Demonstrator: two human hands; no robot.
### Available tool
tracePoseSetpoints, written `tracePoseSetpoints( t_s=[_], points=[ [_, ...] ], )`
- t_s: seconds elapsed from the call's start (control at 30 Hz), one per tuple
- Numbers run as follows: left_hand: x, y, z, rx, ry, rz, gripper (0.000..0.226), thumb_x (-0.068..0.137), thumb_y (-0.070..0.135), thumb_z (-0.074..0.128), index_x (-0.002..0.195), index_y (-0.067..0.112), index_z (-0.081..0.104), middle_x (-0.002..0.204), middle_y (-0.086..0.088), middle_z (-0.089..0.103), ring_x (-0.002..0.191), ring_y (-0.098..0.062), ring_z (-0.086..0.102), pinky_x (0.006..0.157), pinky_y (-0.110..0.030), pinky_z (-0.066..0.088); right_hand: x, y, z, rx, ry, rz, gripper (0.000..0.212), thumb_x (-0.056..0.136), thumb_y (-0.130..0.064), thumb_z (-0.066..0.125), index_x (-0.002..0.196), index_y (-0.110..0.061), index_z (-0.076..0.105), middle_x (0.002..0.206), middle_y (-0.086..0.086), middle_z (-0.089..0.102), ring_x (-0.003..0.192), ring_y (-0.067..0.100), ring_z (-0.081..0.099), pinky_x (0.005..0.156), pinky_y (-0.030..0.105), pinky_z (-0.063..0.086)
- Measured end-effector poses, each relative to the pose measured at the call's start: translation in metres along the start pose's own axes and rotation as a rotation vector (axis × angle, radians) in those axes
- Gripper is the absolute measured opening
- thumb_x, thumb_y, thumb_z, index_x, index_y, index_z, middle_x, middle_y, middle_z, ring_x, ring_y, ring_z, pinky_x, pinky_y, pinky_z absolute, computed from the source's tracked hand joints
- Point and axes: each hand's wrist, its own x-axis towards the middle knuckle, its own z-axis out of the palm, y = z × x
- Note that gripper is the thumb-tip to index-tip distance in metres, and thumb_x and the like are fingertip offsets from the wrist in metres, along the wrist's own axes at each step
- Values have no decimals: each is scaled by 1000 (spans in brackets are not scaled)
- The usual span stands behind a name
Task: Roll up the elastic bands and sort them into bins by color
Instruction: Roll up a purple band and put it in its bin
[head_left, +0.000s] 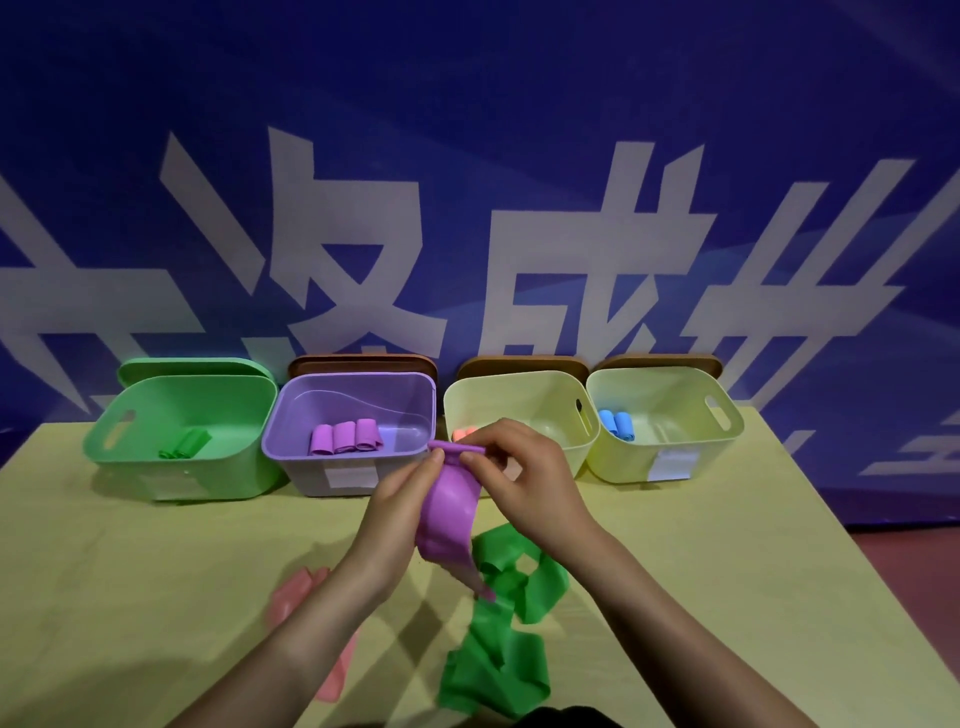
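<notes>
Both hands pinch the purple band's top end, just below-right of the purple bin
Left hand (410, 486) and right hand (519, 467) grip the flat stretchy purple elastic band (449, 512), its length hanging toward frame bottom; the translucent purple plastic bin (291, 441) sits nearer the left hand

A staged demonstration or recording setup rather than a home. A plain yellowish table (156, 545) stands against a large blue printed banner (467, 130) bearing huge white Chinese characters. Four small plastic sorting bins line the table's far edge: a green bin (179, 470), a purple bin (291, 462), and two pale yellow bins (519, 395), some with white labels.
</notes>
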Motion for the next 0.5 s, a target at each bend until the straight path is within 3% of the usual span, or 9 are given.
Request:
tracePoseSetpoints(
  t_s=[0.13,0.3,0.4,0.5],
  points=[
    [-2,-1,6,-117,41,31,28,98,10,43,93,14,71,91,-1,74,89,-12,67,89,-30,47,2,0,-2,-178,-41,-178,21,91,-24,56,96,-9,70,81,-2,61,74,11,52,69,21,43],
    [-5,0,9,-273,-13,-17,31,97,18,39,85,8,65,79,-4,71,77,-12,66,71,-22,52,-1,3,-4,-322,-67,-319,23,91,-21,55,101,-8,72,83,5,62,78,21,55,67,26,43],
    [-5,-6,7,-214,14,15,25,91,25,52,92,9,71,95,-11,72,94,-21,66,87,-33,49,-4,5,-8,-304,-103,-339,22,91,-20,58,104,-10,72,85,5,62,80,22,56,67,29,46],
    [-6,-11,8,-112,-10,50,24,92,22,50,92,16,74,95,-7,73,90,-17,67,89,-35,48,-6,8,-17,-174,-128,-247,22,90,-24,61,107,-14,72,90,1,62,86,17,58,74,32,49]
  ],
)
